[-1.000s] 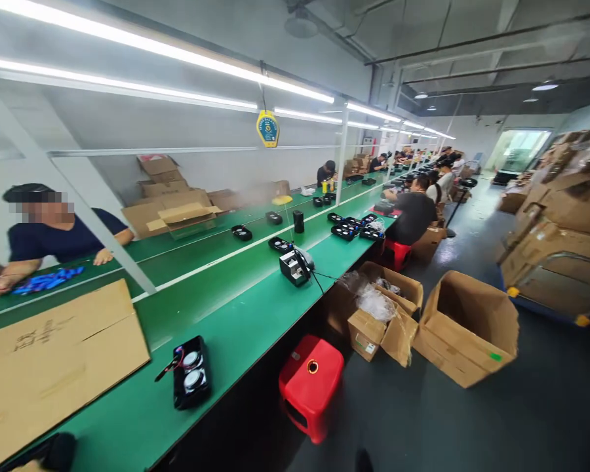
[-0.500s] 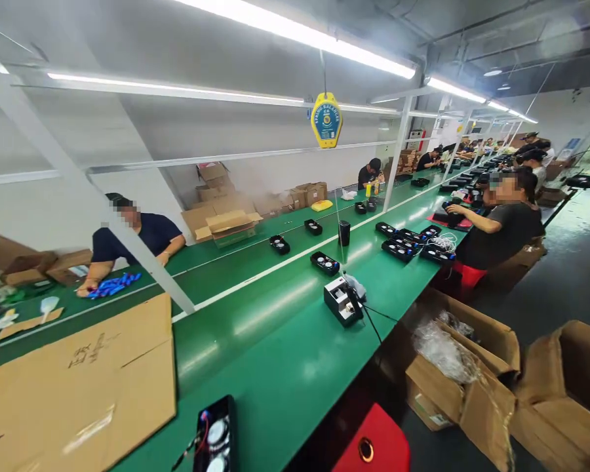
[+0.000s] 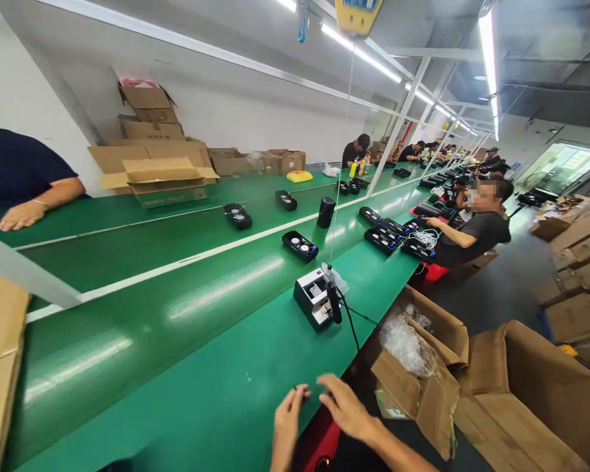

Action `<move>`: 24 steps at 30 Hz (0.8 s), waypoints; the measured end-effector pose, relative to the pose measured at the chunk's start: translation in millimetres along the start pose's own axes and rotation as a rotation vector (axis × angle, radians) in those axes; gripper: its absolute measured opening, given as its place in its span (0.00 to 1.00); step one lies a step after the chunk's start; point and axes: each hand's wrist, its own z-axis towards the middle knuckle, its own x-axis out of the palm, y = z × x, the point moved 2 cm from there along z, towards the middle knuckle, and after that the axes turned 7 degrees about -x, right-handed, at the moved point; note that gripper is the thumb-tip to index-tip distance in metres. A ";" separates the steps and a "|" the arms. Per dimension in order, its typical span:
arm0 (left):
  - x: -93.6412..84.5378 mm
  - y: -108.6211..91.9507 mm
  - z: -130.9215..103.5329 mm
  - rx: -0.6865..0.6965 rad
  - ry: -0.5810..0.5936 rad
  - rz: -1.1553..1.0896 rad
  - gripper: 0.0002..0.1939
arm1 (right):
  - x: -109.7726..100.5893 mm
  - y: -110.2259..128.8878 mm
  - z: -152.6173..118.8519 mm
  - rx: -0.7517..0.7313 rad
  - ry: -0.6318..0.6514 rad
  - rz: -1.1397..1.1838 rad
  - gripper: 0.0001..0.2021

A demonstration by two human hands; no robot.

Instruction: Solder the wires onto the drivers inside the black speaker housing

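Whatever small thing sits between the left hand (image 3: pixel 286 419) and right hand (image 3: pixel 345 410) fingertips is too tiny to tell

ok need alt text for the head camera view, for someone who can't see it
Two bare hands, left hand and right hand, meet fingertip to fingertip at the near edge of a long green workbench; whether they hold anything cannot be told. Beyond them sit a small black-and-white device with a cable and open cardboard boxes, while seated workers line the bench into the distance.

You can't read any words here. The yellow tag (image 3: pixel 356 13) up top and the boxes (image 3: pixel 155 174) are too blurry.
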 end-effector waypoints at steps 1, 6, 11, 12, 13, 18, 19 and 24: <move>-9.0 1.7 22.4 0.031 -0.052 0.018 0.41 | -5.0 -15.8 29.3 -0.051 -0.126 -0.070 0.21; -55.5 -8.3 110.3 0.284 -0.247 0.175 0.45 | -32.1 -86.6 142.4 -0.055 -0.349 -0.084 0.27; -54.3 -30.8 159.0 0.551 -0.196 0.301 0.36 | -47.4 -116.6 173.2 -0.095 -0.246 0.048 0.27; -46.7 -33.9 161.1 0.599 -0.186 0.306 0.35 | -47.4 -117.1 173.5 -0.102 -0.218 0.076 0.26; -36.6 -36.7 160.1 0.637 -0.156 0.302 0.33 | -46.2 -116.0 173.3 -0.111 -0.191 0.100 0.24; 32.6 -50.3 120.4 0.517 0.483 0.047 0.33 | -27.9 -94.8 166.7 -0.108 -0.008 0.360 0.25; 44.0 -52.7 110.9 0.473 0.593 -0.038 0.35 | -25.2 -89.0 162.7 -0.096 0.042 0.388 0.24; 65.2 -46.5 91.1 0.367 0.539 -0.116 0.40 | -48.7 -43.9 134.8 -0.536 -0.096 -0.263 0.25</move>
